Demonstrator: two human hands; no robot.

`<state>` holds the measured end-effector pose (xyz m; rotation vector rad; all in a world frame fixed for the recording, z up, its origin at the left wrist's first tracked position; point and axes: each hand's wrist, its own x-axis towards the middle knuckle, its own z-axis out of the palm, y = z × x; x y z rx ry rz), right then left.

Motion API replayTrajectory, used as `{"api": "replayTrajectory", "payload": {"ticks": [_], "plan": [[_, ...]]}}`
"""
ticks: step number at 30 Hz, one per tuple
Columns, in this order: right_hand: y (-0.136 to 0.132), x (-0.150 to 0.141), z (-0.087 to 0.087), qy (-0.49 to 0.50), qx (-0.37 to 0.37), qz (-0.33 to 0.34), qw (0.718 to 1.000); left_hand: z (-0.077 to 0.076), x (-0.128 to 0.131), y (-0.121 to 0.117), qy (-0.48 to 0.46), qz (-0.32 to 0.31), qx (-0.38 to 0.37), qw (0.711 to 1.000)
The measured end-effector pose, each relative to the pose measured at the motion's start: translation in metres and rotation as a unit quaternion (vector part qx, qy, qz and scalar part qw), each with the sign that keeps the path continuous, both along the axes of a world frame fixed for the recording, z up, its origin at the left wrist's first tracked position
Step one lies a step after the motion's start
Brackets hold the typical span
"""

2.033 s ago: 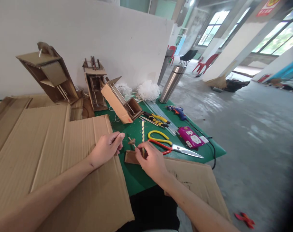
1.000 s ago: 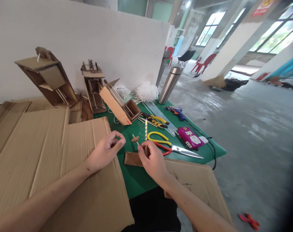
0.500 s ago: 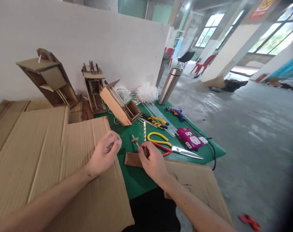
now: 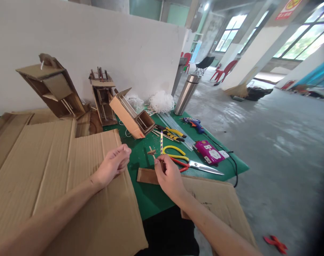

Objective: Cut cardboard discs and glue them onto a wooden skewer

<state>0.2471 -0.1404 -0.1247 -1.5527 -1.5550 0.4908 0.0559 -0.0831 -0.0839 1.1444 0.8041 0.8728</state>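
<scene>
My right hand pinches a thin wooden stick between thumb and fingers. A small piece of brown cardboard sits across the stick near its upper end. My left hand is closed in a fist above the edge of the large cardboard sheet; whatever is inside it, if anything, is hidden. Just beyond my right hand lie scissors with red and yellow handles and a purple-dotted stick. A narrow cardboard strip rests under my right hand.
Cardboard models stand towards the wall, near black-and-yellow pliers. Clear glue sticks, a blue glue gun, a purple power strip and a steel flask occupy the right side. Another cardboard piece overhangs the front edge.
My left hand has turned and drawn slightly left, its fingers more tightly curled. The stick in my right hand has shifted a little, and its cardboard piece shows at a different angle.
</scene>
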Motion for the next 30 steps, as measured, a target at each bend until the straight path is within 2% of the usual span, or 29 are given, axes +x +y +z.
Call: {"api": "replayTrajectory", "payload": {"ticks": [3,6,8,10,12,13,16,19,25,30], "plan": [[-0.001,0.0,0.0,-0.002,0.007,0.003,1.0,0.001,0.004,-0.002,0.145,-0.028,0.072,0.986],[-0.001,-0.001,0.0,-0.007,0.015,0.012,1.0,0.002,0.012,-0.003,0.31,-0.057,0.165,0.935],[-0.001,-0.001,-0.001,-0.011,0.02,0.017,1.0,0.002,0.017,-0.004,0.35,-0.072,0.198,0.913],[-0.001,-0.002,-0.001,-0.013,0.022,0.018,1.0,0.001,0.02,-0.005,0.36,-0.091,0.214,0.904],[-0.001,-0.001,-0.001,-0.01,0.022,0.016,1.0,0.001,0.018,-0.005,0.343,-0.114,0.208,0.909],[0.0,-0.001,-0.002,-0.007,0.02,0.014,1.0,0.001,0.015,-0.005,0.312,-0.124,0.184,0.924],[0.001,0.0,-0.002,0.006,0.012,0.005,1.0,0.001,0.004,0.0,0.144,-0.137,0.053,0.979],[0.003,0.001,-0.003,0.025,0.0,-0.008,1.0,0.004,-0.006,0.007,0.057,-0.118,0.0,0.991],[0.007,0.003,-0.002,0.061,-0.022,-0.022,0.998,0.01,-0.01,0.014,0.006,-0.075,-0.01,0.997],[0.008,0.003,0.0,0.078,-0.029,-0.016,0.996,0.007,-0.007,0.013,0.038,-0.058,0.015,0.997]]}}
